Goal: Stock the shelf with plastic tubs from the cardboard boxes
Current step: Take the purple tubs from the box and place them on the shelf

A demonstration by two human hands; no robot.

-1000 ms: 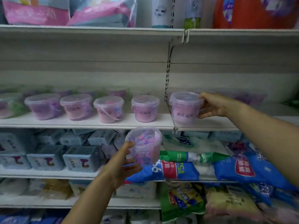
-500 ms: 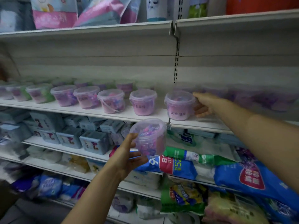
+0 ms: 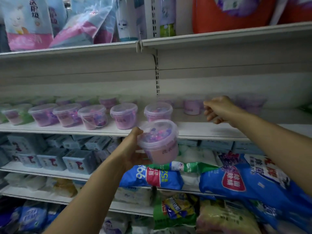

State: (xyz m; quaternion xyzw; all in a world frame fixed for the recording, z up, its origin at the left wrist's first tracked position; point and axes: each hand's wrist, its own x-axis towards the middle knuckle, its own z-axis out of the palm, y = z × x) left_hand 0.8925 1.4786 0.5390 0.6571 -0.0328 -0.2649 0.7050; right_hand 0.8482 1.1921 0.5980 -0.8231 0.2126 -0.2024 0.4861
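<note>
A clear plastic tub [image 3: 158,141] with a lid, full of pink and purple beads, is tilted in front of the shelf edge; my left hand [image 3: 133,149] grips it from the left side and below. On the white shelf [image 3: 211,132] stands a front row of several like tubs; the rightmost tub [image 3: 157,112] sits just behind the held one. My right hand [image 3: 217,110] hovers over the bare shelf to the right of that row, fingers loosely curled and holding nothing. More tubs, blurred, stand at the back, one [image 3: 192,105] beside my right hand.
Bags and an orange jug [image 3: 228,12] fill the shelf above. Below the tubs are blue-grey boxes [image 3: 79,159] at left and blue bags [image 3: 244,179] at right. A slotted upright [image 3: 157,73] divides the back wall.
My right hand has let go of the rightmost shelf tub and drawn away to the right. My left hand has raised its tub up to the shelf edge.
</note>
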